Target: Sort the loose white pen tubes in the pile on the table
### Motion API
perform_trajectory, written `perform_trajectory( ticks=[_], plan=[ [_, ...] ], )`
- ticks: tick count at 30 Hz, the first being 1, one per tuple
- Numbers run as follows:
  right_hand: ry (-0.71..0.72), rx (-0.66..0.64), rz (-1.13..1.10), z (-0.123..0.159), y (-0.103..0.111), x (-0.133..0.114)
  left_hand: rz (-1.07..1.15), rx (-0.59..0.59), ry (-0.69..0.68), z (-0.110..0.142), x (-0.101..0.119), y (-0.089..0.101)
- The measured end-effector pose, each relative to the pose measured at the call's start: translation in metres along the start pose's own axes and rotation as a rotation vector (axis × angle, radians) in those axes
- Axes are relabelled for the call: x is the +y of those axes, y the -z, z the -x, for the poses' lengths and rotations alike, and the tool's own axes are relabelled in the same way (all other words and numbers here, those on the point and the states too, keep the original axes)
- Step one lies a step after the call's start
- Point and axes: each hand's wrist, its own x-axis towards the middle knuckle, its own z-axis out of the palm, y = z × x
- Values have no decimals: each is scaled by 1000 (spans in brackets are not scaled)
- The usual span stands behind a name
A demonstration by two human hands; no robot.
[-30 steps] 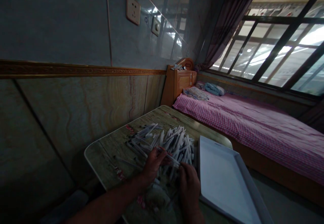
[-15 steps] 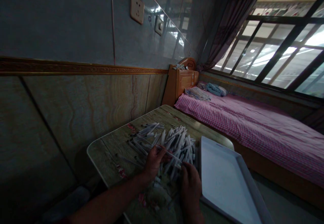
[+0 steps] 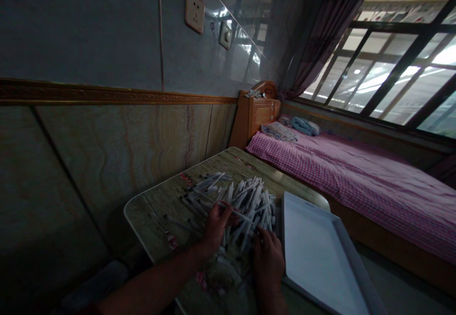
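My left hand (image 3: 218,224) is closed around a thin whitish pen-like tube (image 3: 242,216), which slants down to the right from its fingers. Close to the tube's lower end, my right hand (image 3: 268,252) has its fingers curled together; whatever they pinch is too small and dark to make out. Beneath and beyond both hands lies a loose heap of similar pen-like tubes (image 3: 252,194), pale and slender. Several tubes on the heap's left side show dark ends.
The heap lies on a marbled table (image 3: 153,210) with a light rim. A shallow white tray-like box (image 3: 317,248) sits on the right side. Behind it stands a bed (image 3: 342,172) with a pink checked cover. A tiled wall (image 3: 142,148) runs along the left.
My right hand has drawn slightly away from the tube's lower end, leaving a small gap. My left hand keeps hold of the tube almost in place.
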Motion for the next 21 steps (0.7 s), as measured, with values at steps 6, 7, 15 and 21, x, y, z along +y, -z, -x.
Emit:
perform_trajectory(
  ticks=[6, 7, 15, 21],
  plan=[
    [-33, 34, -78, 1, -2, 1, -19, -11, 3, 1, -1, -1],
    [-26, 46, -98, 0, -2, 1, -24, -18, 5, 1, -1, 0],
    [103, -4, -80, -2, 5, -6, -62, -83, 1, 1, -2, 0],
    [115, 13, -3, -3, 9, -13, -70, 149, -195, -12, 15, 9]
  ],
)
